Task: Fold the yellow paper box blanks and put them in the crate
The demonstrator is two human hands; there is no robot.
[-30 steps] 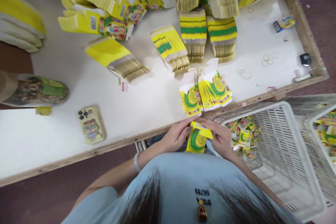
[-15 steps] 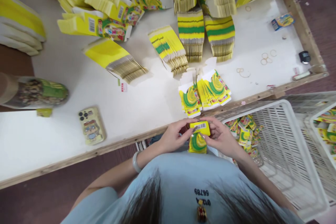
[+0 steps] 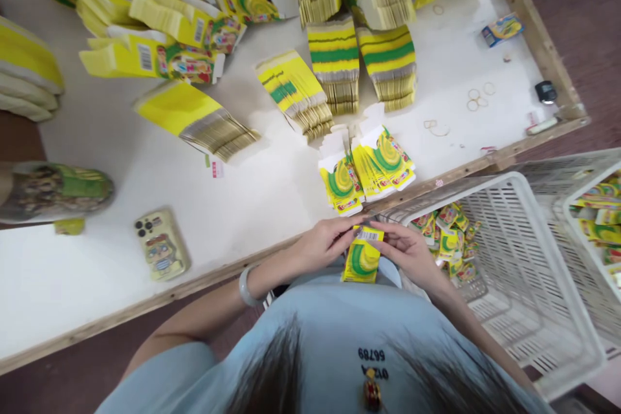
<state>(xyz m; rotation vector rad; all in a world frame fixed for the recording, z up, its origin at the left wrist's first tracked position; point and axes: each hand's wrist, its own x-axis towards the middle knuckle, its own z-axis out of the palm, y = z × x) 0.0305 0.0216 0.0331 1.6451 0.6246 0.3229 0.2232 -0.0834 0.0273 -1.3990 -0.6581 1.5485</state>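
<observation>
A small yellow and green crayon box (image 3: pixel 363 262) is between my hands, close to my body in front of the table's near edge. Its barcode end faces up, and a green swirl shows on its front. My left hand (image 3: pixel 324 243) grips the upper left of the box, fingers bent at the end flap. On the other side, my right hand (image 3: pixel 410 251) pinches the upper right with thumb and fingers. Just beyond, two small groups of flattened boxes with open white flaps (image 3: pixel 383 158) lie on the table edge.
Bundles of flat yellow-green cartons (image 3: pixel 334 58) stand across the white table (image 3: pixel 272 194). A phone (image 3: pixel 162 244) and a jar (image 3: pixel 63 189) are at left. Rubber bands (image 3: pixel 478 100) and a blue box (image 3: pixel 502 30) lie at right. A white basket (image 3: pixel 528 239) holds filled-looking boxes (image 3: pixel 451 239).
The box's end flap, bent up toward me before, now looks folded down flatter, showing more of the front. My fingers have shifted along its top edge. The whole view has shifted slightly.
</observation>
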